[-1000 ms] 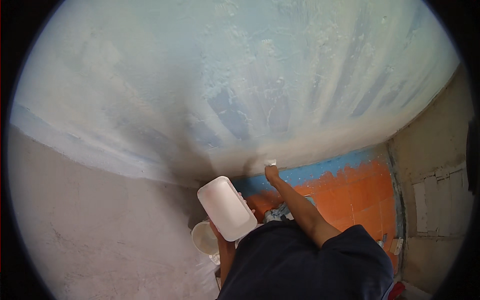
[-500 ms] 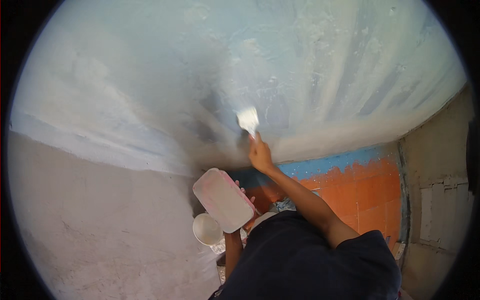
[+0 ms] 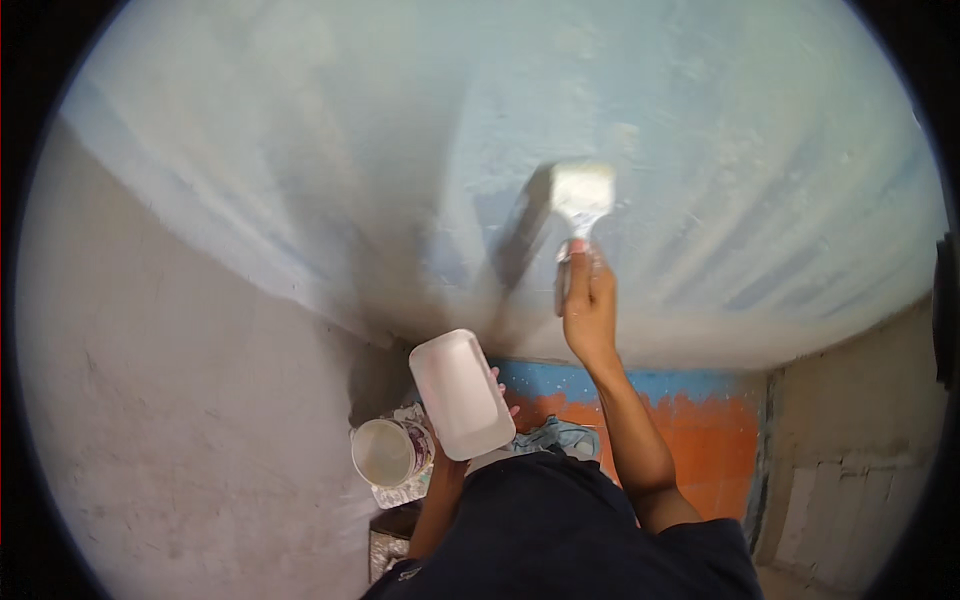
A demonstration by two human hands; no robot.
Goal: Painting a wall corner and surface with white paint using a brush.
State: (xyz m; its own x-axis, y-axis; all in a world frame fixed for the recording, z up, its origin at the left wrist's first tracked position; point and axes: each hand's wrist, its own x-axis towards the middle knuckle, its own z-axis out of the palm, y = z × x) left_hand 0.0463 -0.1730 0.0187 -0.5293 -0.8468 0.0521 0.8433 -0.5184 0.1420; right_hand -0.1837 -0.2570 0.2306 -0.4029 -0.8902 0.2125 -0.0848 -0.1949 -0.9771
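My right hand [image 3: 588,300] is closed round the handle of a wide paintbrush [image 3: 583,195] coated in white paint. Its bristles point up toward the pale blue and white streaked wall [image 3: 540,120], where the brush casts a shadow; whether they touch the surface I cannot tell. Lower and to the left, my left hand [image 3: 500,395] grips a shallow rectangular tub [image 3: 462,390] from beneath and along its right side, fingertips showing at the edge. Whitish paint covers the inside of the tub.
Below the tub, on the left, stands a white bucket [image 3: 384,453] on a splattered surface. A crumpled blue cloth [image 3: 560,438] lies near my waist. Bare grey wall [image 3: 200,380] rises on the left, and an orange wall section with a blue band [image 3: 690,425] is at the right.
The brush and my right hand have moved up and to the right across the picture. My view has shifted, and the tub now sits slightly further right and more upright.
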